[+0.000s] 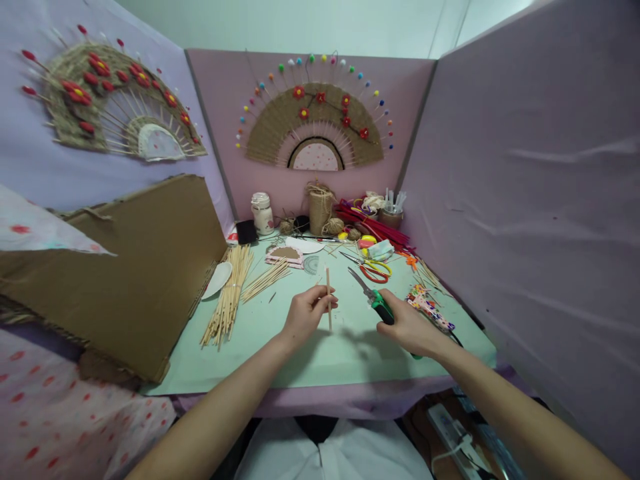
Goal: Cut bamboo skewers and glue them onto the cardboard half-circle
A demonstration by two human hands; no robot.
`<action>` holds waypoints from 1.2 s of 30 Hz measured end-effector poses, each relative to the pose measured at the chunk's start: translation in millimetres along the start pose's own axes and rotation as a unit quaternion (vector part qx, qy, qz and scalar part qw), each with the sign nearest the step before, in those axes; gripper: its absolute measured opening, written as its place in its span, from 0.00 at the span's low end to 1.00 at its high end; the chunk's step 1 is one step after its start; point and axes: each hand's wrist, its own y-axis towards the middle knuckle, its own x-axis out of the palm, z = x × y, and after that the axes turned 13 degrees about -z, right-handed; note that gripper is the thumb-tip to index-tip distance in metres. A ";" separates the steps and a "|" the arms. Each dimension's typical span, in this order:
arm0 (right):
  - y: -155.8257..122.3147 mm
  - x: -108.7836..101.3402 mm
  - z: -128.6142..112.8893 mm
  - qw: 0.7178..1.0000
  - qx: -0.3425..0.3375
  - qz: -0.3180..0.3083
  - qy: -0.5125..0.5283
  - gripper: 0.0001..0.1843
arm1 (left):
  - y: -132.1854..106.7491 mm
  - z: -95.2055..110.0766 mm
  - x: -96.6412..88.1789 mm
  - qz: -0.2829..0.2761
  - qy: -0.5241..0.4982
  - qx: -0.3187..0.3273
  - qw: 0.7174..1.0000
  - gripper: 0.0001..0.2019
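Nearest to us, we see a white shirt (333, 453) at the lower edge. Above the pale green tabletop (280, 373), the left hand (306, 311) pinches a thin wooden stick (328, 281) between thumb and fingers, and the stick stands almost upright in this grip. The right hand (411, 325) has its fingers closed around the green handles of the pruning shears (371, 293); some of these fingers are hidden from us. The blades point to the stick's side but are apart from it; whether they are parted, we cannot tell.

To the left of the hands, we find a big bundle of sticks (233, 287) and, beside it, a smaller pile (267, 279). Beyond the shears lie the red-handled scissors (374, 275). Farther, there are a white jar (263, 215) and a twine-wrapped cylinder (320, 212). On the back wall, we see a brown fan (273, 137) with red flowers.
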 end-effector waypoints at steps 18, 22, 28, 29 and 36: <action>20.3 -24.2 -52.2 0.948 -0.236 0.070 0.203 0.08 | -21.9 30.3 25.5 -0.140 0.027 -0.011 0.990 0.08; 15.1 -25.2 -55.8 0.936 -0.251 0.054 0.241 0.10 | -29.6 40.1 22.9 -0.166 -0.082 -0.061 0.981 0.09; 7.5 -27.4 -60.3 0.893 -0.274 -0.061 0.350 0.15 | -25.7 41.5 12.9 -0.364 -0.361 -0.121 0.850 0.22; 6.8 -25.6 -60.9 0.885 -0.281 -0.080 0.362 0.16 | -24.5 39.6 12.7 -0.388 -0.387 -0.128 0.827 0.23; 7.2 -17.4 -58.2 0.872 -0.303 -0.116 0.366 0.19 | -18.2 49.0 11.7 -0.411 -0.354 -0.173 0.822 0.18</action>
